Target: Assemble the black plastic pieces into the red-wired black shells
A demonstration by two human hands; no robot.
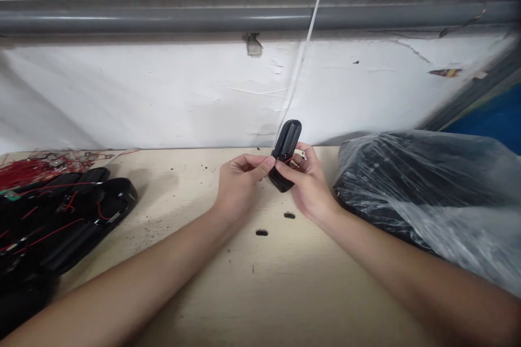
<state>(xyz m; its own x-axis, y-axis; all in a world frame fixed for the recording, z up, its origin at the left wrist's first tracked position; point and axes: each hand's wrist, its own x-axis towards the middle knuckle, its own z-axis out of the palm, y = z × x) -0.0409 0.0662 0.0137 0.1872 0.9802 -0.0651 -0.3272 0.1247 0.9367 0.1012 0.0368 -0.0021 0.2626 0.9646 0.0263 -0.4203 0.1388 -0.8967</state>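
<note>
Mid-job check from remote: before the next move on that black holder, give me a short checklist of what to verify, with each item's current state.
Grip: ok. The left hand and right hand both pinch the black plastic holder from either side.

Red wire on the held piece: cannot tell. The fingers hide where it attaches.

Hands clear of the pile of wired black holders: ok. They are apart.

Hands clear of the tangle of red wires: ok. It lies far to the left.

Right forearm clear of the plastic-wrapped black bundle: cannot tell. They are very close.
</note>
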